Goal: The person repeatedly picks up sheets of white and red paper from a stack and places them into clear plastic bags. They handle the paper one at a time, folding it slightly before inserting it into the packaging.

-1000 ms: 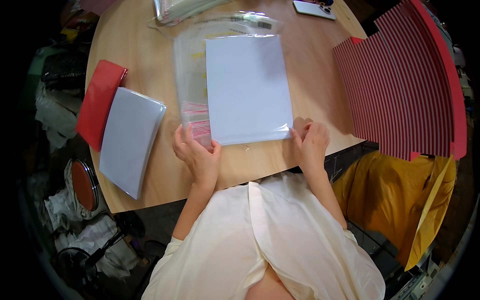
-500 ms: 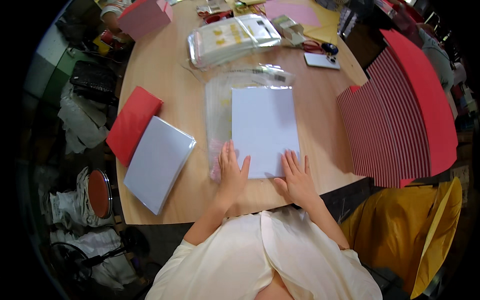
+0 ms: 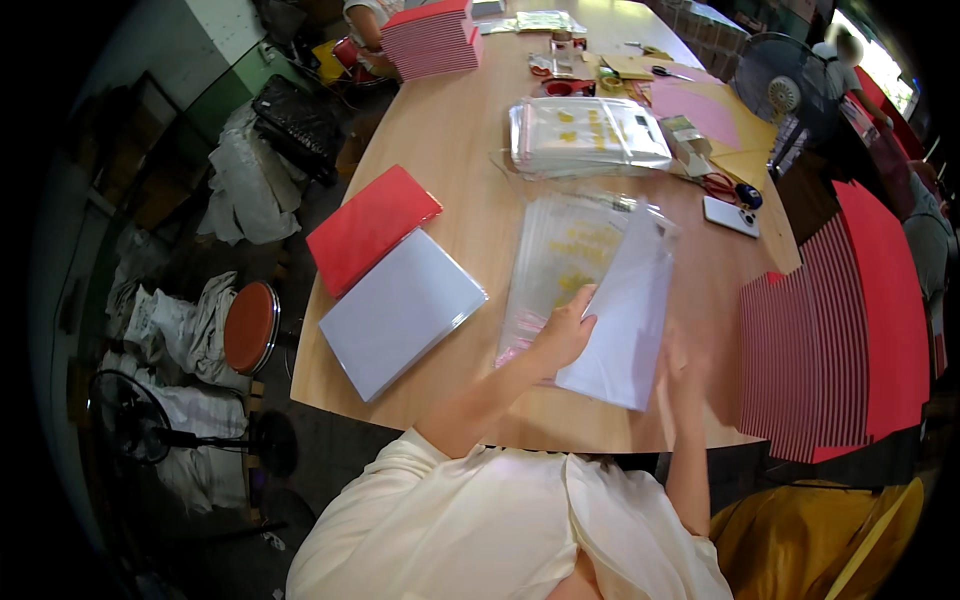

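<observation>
My left hand (image 3: 566, 338) grips the left edge of a pale bluish-white booklet (image 3: 625, 320) in a clear sleeve, thumb on top. That edge is raised, and the booklet leans toward the right. Beside its right edge is my right hand (image 3: 682, 375), smeared by motion, so I cannot tell how its fingers are set. Under and left of the booklet lie flat clear plastic bags (image 3: 565, 245) with yellow print. Further left, a wrapped pale stack (image 3: 400, 315) rests against a wrapped red packet (image 3: 372, 228).
A tall stack of red-covered booklets (image 3: 810, 340) stands at the right. Toward the back lie a bundle of plastic bags (image 3: 590, 140), a phone (image 3: 731, 216), red-handled scissors (image 3: 718, 184) and tape rolls (image 3: 568, 88). Another person (image 3: 370, 35) sits at the far left beside red booklets (image 3: 432, 45).
The booklet lay flat under both hands; now my left hand lifts its left edge and tilts it. My right hand has come off its top to the right side. The view has shifted.
</observation>
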A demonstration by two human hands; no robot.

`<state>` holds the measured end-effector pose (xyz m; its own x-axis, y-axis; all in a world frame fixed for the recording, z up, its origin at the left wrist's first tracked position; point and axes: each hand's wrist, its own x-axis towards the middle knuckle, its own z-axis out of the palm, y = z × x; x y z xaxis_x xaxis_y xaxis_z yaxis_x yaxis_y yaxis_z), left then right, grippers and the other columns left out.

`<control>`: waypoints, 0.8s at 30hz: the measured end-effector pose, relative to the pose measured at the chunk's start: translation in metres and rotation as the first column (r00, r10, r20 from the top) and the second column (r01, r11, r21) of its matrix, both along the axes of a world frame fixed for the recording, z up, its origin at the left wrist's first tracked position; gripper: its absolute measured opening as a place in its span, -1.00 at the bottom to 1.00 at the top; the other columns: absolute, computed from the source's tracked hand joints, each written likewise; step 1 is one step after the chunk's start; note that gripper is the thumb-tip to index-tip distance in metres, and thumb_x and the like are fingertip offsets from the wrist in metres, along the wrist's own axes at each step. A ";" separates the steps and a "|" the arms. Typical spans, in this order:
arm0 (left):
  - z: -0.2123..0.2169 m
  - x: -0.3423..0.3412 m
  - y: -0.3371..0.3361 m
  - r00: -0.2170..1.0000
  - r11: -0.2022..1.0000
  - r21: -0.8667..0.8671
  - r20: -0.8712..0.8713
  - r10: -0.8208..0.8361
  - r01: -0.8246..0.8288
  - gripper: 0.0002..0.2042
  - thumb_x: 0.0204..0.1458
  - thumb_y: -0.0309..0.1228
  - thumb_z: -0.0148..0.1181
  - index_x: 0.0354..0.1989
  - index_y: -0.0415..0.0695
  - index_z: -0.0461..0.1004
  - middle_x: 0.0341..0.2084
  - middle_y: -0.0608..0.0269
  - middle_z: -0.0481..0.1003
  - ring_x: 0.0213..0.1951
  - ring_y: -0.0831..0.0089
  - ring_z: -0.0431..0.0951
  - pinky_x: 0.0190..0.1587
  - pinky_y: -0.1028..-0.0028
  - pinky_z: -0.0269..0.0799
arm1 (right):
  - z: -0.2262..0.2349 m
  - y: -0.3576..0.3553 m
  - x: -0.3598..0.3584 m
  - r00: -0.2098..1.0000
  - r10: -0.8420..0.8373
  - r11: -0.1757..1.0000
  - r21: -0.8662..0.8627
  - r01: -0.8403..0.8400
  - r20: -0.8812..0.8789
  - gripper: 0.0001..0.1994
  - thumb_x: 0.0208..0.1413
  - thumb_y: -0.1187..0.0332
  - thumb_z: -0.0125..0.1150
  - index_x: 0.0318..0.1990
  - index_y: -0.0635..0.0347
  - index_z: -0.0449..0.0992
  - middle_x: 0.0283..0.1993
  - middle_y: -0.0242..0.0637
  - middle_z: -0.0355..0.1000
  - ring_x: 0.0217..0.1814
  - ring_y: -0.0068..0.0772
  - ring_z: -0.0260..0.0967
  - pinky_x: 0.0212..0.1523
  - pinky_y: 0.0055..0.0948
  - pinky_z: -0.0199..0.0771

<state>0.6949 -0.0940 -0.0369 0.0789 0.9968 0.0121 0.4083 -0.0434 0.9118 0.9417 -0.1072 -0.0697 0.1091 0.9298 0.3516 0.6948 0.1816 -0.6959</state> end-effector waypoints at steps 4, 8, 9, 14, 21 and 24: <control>0.069 -0.066 -0.018 0.946 0.964 -0.144 0.271 -0.177 0.221 -0.44 0.15 -0.40 0.11 0.31 -0.24 0.13 0.03 0.11 0.46 0.04 0.36 0.46 0.07 0.39 0.32 | 0.051 0.031 0.002 0.444 -0.137 0.964 -0.222 -0.144 -0.885 -0.59 0.14 0.39 0.21 0.14 0.32 0.38 -0.03 -0.08 0.44 0.00 -0.27 0.42 -0.01 -0.31 0.47; 0.070 -0.167 -0.042 0.944 0.969 -0.128 0.285 -0.166 0.210 -0.43 0.09 -0.39 0.22 0.28 -0.24 0.21 -0.04 0.26 0.45 -0.05 0.54 0.43 0.05 0.52 0.32 | 0.061 0.041 -0.030 0.270 -0.070 0.642 -0.251 -0.725 -0.960 -0.75 0.13 0.49 0.16 -0.02 0.32 0.44 -0.19 -0.26 0.51 -0.27 -0.43 0.51 -0.24 -0.43 0.60; 0.064 -0.197 -0.046 0.969 0.977 -0.100 0.182 -0.166 0.187 -0.44 0.07 -0.39 0.25 0.25 -0.23 0.25 -0.07 0.24 0.48 -0.08 0.52 0.45 0.01 0.51 0.36 | 0.063 0.034 -0.065 0.282 -0.084 0.652 -0.267 -0.709 -0.956 -0.78 0.14 0.50 0.14 -0.05 0.34 0.45 -0.23 -0.24 0.52 -0.28 -0.44 0.53 -0.32 -0.42 0.61; 0.072 -0.300 -0.071 0.871 0.971 -0.064 -0.460 0.175 -0.229 -0.52 -0.08 -0.38 0.34 0.09 -0.14 0.45 -0.16 0.09 0.56 -0.12 0.25 0.55 -0.01 0.38 0.42 | 0.040 0.015 -0.210 0.340 -0.111 0.479 -0.350 -0.805 -0.934 -0.81 0.15 0.52 0.17 -0.19 0.44 0.31 -0.25 -0.13 0.38 -0.33 -0.44 0.46 -0.23 -0.38 0.68; 0.003 -0.371 -0.089 0.600 0.887 0.122 -0.695 0.397 -0.445 -0.59 -0.06 -0.41 0.29 0.03 -0.15 0.48 -0.07 0.05 0.48 -0.02 0.13 0.48 0.01 0.22 0.40 | -0.010 0.033 -0.316 0.507 0.065 0.408 -0.441 -0.800 -0.859 -0.79 0.19 0.45 0.11 -0.20 0.52 0.37 -0.38 -0.10 0.49 -0.48 -0.37 0.53 -0.40 -0.46 0.66; -0.038 -0.366 -0.093 0.401 0.808 0.387 -0.720 0.566 -0.444 -0.61 -0.06 -0.46 0.24 0.03 -0.15 0.46 -0.03 0.02 0.37 0.02 0.09 0.40 0.06 0.17 0.34 | -0.008 0.035 -0.319 0.630 0.174 0.409 -0.526 -0.745 -0.757 -0.76 0.20 0.38 0.12 -0.27 0.50 0.40 -0.45 -0.09 0.51 -0.53 -0.36 0.53 -0.46 -0.49 0.64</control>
